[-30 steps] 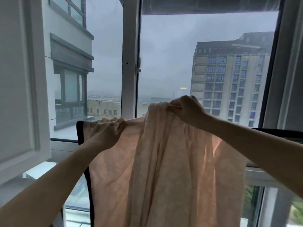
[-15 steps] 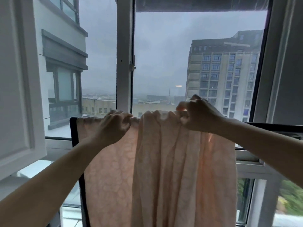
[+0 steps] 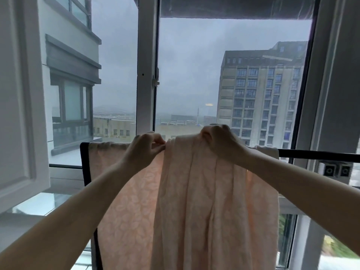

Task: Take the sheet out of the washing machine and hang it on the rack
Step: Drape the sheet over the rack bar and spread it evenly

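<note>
A pale peach sheet [image 3: 196, 207] with a faint leaf pattern hangs over the top bar of a black rack [image 3: 319, 153] in front of the window. Its left part lies flat; the middle hangs in bunched folds. My left hand [image 3: 145, 148] pinches the sheet's top edge at the bar, left of the folds. My right hand [image 3: 222, 141] grips the gathered top of the folds on the bar. The rack's left upright [image 3: 85, 162] shows beside the sheet; the bar under the cloth is hidden.
A white window frame post [image 3: 146, 65] stands right behind the rack. An open white window sash [image 3: 21, 98] juts in at the left. A grey bracket [image 3: 336, 170] sits below the rack bar at the right. Buildings show beyond the glass.
My right hand has come down from above the bar to rest on it with the bunched sheet. My left hand has slid right along the top edge, closer to the right hand.
</note>
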A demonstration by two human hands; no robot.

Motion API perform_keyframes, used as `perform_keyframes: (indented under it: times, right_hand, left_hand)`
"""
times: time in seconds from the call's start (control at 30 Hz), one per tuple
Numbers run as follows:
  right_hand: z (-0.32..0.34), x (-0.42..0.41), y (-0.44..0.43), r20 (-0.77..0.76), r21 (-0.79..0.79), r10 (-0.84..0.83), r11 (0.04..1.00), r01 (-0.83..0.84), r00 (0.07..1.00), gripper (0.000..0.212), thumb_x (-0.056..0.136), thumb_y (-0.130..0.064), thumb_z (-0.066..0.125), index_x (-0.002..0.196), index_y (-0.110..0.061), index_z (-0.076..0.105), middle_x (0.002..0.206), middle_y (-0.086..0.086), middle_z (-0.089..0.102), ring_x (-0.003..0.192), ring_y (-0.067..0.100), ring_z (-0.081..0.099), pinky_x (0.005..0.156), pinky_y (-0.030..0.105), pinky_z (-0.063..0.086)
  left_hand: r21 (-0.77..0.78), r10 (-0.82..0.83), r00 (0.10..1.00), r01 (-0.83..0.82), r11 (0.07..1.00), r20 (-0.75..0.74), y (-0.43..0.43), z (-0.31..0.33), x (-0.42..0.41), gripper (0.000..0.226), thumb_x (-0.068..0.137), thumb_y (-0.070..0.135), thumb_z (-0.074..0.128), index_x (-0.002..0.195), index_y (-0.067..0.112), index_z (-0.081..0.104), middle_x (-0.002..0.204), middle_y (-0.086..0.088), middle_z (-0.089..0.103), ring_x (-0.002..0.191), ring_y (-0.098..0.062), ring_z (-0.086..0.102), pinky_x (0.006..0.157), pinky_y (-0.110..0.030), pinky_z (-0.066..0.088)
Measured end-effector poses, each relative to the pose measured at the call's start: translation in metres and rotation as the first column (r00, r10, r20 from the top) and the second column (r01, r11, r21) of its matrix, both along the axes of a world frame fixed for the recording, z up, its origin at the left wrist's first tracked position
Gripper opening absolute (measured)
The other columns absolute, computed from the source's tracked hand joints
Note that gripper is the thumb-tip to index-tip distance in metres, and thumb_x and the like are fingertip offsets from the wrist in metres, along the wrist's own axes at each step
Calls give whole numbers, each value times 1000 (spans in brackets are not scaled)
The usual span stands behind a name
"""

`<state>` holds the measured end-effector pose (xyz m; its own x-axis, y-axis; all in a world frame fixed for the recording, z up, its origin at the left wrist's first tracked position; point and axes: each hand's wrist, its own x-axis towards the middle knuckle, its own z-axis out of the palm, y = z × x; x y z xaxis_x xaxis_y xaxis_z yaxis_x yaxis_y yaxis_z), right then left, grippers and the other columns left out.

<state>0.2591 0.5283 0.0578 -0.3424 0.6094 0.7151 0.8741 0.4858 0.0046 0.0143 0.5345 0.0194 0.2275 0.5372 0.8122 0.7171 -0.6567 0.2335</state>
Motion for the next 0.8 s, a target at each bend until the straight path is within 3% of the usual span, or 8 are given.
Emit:
perform_keyframes:
  times: [0.1,0.23,0.33,0.53,0.67,0.8]
  right_hand:
    - [-3,27,-4,34,11,-53,999,52,998,14,93,-9,47,92,-7,60,95,12,63,84,28,61,78,42,51]
    - [0,73,-14,56,13,-150,989,150,987,10,93,-6,52,90,-4,62,88,11,64,79,26,63,73,38,54]
    - [1,89,-22,59,-26,-211,977,213,976,14,91,-5,51,86,-10,63,84,8,66,80,26,66,73,38,54]
    - [6,31,-33,-7,-28,-64,998,63,998,27,93,-16,51,117,-17,63,116,5,66,109,20,58,93,34,47]
    - [5,-19,-24,74,-92,10,996,-3,997,43,93,-47,50,125,-20,56,122,4,62,113,22,55,92,39,47]
    - [0,-37,-11,217,-182,-23,981,64,976,26,94,-49,47,86,-24,52,84,4,57,86,28,60,71,39,50]
  left_hand:
    - [42,19,1000,-20,999,23,-1,2,3,3,81,9,74,84,8,73,79,2,65,71,-8,60,68,-14,46]
    - [62,41,999,-42,997,18,4,2,6,1,84,6,70,83,6,69,84,-4,68,76,-17,62,72,-32,53]
    - [69,32,999,-34,997,28,4,2,12,4,84,6,71,83,8,67,82,-1,66,75,-15,62,70,-27,51]
    - [73,13,1000,-12,997,-10,2,2,15,4,85,5,69,85,9,67,82,1,63,74,-15,62,72,-31,56]
    - [65,12,1000,-12,998,-2,3,2,11,5,85,7,69,83,11,66,82,-1,65,74,-18,63,72,-37,57]
    - [67,16,1000,-17,998,11,3,2,8,6,85,6,68,81,10,66,80,-3,66,73,-18,63,71,-38,56]
